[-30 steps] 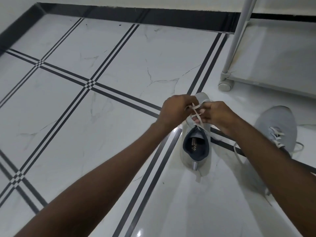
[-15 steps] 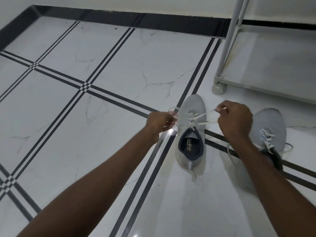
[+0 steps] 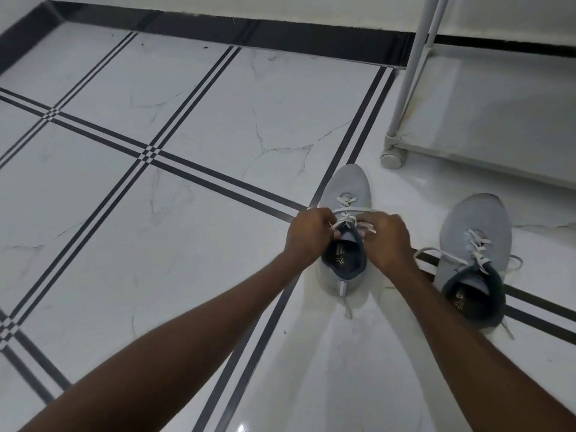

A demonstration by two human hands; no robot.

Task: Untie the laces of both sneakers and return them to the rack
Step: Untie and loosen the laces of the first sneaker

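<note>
Setting: a white marble-look floor (image 3: 193,232) with dark stripe lines, seen from the head camera looking down along both forearms.
Near sneaker: a grey sneaker (image 3: 343,235) stood upright on the floor, toe pointing away, directly under the hands.
Second sneaker: another grey sneaker (image 3: 473,254) stood to the right, well apart from the first, its white laces (image 3: 477,247) lying loose and trailing off both sides onto the floor.
Rack: the pale rack (image 3: 486,120), on a small caster, stood just beyond the sneakers at the upper right; its bottom shelf looked bare in the part that showed.
Left hand: the left hand (image 3: 307,238) was curled at the left edge of the shoe opening, fingers pinched on a strand of white lace (image 3: 347,213).
Right hand: the right hand (image 3: 388,241) was curled at the right edge of the opening, fingertips closed on lace near the top eyelets; the exact strand was hidden.
Step in hand: judged to be loosening the near sneaker's lacing at the tongue; no bow was visible, so the knot appeared undone.
Progress: the right-hand sneaker looked finished; neither was on the rack yet.
Next move: likely to let go of the lace, grip each sneaker by heel or collar, and lift it onto the shelf without stepping on trailing ends.
</note>
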